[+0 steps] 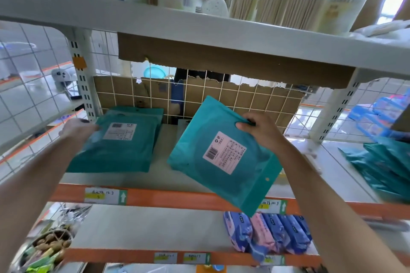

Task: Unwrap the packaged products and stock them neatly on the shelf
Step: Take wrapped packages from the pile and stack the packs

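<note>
A flat teal packet (224,155) with a pink barcode label hangs tilted over the middle shelf (164,146). My right hand (261,131) pinches its upper right edge between thumb and fingers. On the left of the same shelf lies a small stack of teal packets (119,139) with a white label on top. My left hand (77,128) holds the left edge of that stack, its fingers blurred by motion.
More teal packets (386,166) are piled at the right on the neighbouring shelf. Blue and pink wrapped packs (268,235) fill the right of the lower shelf. Cotton swab tubs (288,0) stand on the shelf above. A wire grid with cardboard (221,97) backs the middle shelf.
</note>
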Demonstrator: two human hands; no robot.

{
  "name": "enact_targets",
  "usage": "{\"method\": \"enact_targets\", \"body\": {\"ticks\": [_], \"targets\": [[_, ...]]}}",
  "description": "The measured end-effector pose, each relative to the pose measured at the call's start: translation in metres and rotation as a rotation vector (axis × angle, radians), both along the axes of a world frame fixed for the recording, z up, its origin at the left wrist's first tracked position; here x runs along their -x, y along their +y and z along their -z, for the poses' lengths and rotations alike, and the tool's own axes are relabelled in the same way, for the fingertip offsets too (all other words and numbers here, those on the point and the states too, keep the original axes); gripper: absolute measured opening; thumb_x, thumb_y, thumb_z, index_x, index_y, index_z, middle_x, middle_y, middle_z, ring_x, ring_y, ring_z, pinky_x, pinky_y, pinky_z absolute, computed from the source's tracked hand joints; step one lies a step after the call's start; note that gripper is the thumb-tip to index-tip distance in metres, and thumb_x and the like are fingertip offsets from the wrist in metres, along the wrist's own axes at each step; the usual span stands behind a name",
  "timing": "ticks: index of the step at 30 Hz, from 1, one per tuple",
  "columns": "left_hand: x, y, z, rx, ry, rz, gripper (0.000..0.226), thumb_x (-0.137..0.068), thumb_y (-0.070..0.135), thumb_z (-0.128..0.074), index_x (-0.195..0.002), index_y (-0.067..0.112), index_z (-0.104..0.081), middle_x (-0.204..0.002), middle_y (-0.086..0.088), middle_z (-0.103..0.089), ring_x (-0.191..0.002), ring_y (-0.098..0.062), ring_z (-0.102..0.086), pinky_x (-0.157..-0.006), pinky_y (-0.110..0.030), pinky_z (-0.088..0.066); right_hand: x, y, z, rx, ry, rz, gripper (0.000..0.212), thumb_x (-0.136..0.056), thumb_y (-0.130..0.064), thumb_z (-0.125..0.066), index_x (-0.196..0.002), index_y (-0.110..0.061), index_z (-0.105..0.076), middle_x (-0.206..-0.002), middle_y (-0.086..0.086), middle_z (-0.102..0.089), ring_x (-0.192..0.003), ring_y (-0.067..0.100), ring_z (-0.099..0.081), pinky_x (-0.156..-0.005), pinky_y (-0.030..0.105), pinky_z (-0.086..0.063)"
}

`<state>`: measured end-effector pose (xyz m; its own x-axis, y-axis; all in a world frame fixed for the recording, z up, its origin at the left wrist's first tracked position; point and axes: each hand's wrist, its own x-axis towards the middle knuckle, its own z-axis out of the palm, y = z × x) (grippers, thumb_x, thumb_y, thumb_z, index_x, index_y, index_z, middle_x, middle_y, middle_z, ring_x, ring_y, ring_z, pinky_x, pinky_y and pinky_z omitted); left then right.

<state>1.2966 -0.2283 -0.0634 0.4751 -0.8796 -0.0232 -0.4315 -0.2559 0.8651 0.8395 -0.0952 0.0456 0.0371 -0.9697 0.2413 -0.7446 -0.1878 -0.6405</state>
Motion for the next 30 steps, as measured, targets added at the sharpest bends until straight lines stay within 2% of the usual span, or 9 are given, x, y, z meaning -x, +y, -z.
{"method": "enact_targets", "body": {"ticks": [3, 6, 8, 10, 12, 14, 17, 23, 30], "targets": [[0.083, 0.075, -0.064, 0.182, -0.059, 0.258, 0.047, -0.085, 0.030, -0.065, -0.125, 0.010, -0.053, -0.121, -0.012, -0.053, -0.110, -0.034, -0.051, -0.081, -0.037, -0.041, -0.002, 0.002, -0.005, 0.010, -0.057, 0.004, 0.016, -0.090, -0.023, -0.062, -0.087, -0.007, -0.064, -0.075, 0.002, -0.062, -0.067, 0.015, -0.057, -0.057, 0.018, -0.042], [0.134, 0.114, -0.094, 0.270, -0.094, 0.622, 0.063, -0.073, 0.046, -0.065, -0.130, 0.029, -0.044, -0.134, -0.003, -0.046, -0.117, -0.020, -0.047, -0.088, -0.035, -0.042, -0.001, 0.007, -0.011, 0.016, -0.127, 0.006, 0.016, -0.090, -0.020, -0.061, -0.091, -0.004, -0.065, -0.075, -0.001, -0.063, -0.064, 0.008, -0.058, -0.050, 0.008, -0.040], [0.157, 0.125, -0.097, 0.260, -0.189, 0.821, 0.084, -0.062, 0.057, -0.068, -0.135, 0.039, -0.034, -0.141, 0.005, -0.037, -0.122, -0.009, -0.037, -0.095, -0.034, -0.039, 0.002, 0.010, -0.013, -0.001, -0.189, -0.003, 0.016, -0.090, -0.019, -0.061, -0.095, -0.005, -0.067, -0.077, 0.000, -0.065, -0.065, 0.009, -0.061, -0.060, 0.016, -0.047], [0.178, 0.132, -0.092, 0.375, -0.472, 0.928, 0.100, -0.059, 0.062, -0.072, -0.142, 0.040, -0.023, -0.149, 0.006, -0.026, -0.130, -0.006, -0.024, -0.109, -0.042, -0.028, 0.008, 0.012, -0.014, -0.034, -0.251, 0.001, 0.015, -0.091, -0.019, -0.060, -0.096, -0.007, -0.068, -0.081, 0.005, -0.068, -0.069, 0.016, -0.064, -0.070, 0.030, -0.051], [0.192, 0.136, -0.082, 0.585, -0.774, 0.996, 0.097, -0.060, 0.075, -0.059, -0.142, 0.042, -0.020, -0.150, 0.006, -0.022, -0.136, -0.006, -0.014, -0.114, -0.043, -0.011, 0.015, 0.013, -0.014, -0.073, -0.322, 0.027, 0.018, -0.091, -0.019, -0.060, -0.100, -0.007, -0.068, -0.086, 0.009, -0.069, -0.073, 0.021, -0.065, -0.075, 0.036, -0.053], [0.202, 0.142, -0.075, 0.720, -0.917, 1.049, 0.083, -0.066, 0.074, -0.052, -0.139, 0.041, -0.027, -0.148, 0.008, -0.025, -0.140, -0.009, -0.011, -0.116, -0.040, -0.004, 0.023, 0.014, -0.016, -0.137, -0.432, 0.055, 0.023, -0.091, -0.018, -0.059, -0.107, -0.003, -0.067, -0.090, 0.012, -0.069, -0.075, 0.023, -0.066, -0.076, 0.038, -0.054], [0.219, 0.151, -0.072, 0.878, -0.872, 1.076, 0.058, -0.076, 0.058, -0.055, -0.130, 0.037, -0.045, -0.140, 0.012, -0.040, -0.136, -0.006, -0.025, -0.117, -0.030, -0.006, 0.034, 0.015, -0.019, -0.254, -0.564, 0.061, 0.024, -0.091, -0.016, -0.058, -0.107, 0.000, -0.064, -0.086, 0.010, -0.069, -0.072, 0.022, -0.066, -0.072, 0.036, -0.055], [0.242, 0.156, -0.083, 0.988, -0.566, 1.097, 0.025, -0.075, 0.038, -0.067, -0.098, 0.031, -0.062, -0.107, 0.011, -0.066, -0.103, -0.001, -0.057, -0.098, -0.020, -0.036, 0.045, 0.015, -0.012, -0.354, -0.549, 0.092, 0.024, -0.090, -0.020, -0.061, -0.106, -0.003, -0.066, -0.086, 0.009, -0.070, -0.076, 0.025, -0.066, -0.079, 0.041, -0.056], [0.255, 0.154, -0.096, 1.012, -0.316, 1.008, 0.024, -0.085, 0.047, -0.056, -0.097, 0.027, -0.063, -0.092, 0.015, -0.068, -0.088, -0.002, -0.063, -0.082, -0.023, -0.050, 0.054, 0.020, -0.007, -0.265, -0.362, -0.048, 0.038, -0.091, -0.029, -0.057, -0.128, -0.022, -0.054, -0.125, 0.002, -0.055, -0.107, 0.019, -0.057, -0.087, 0.030, -0.048]]}}
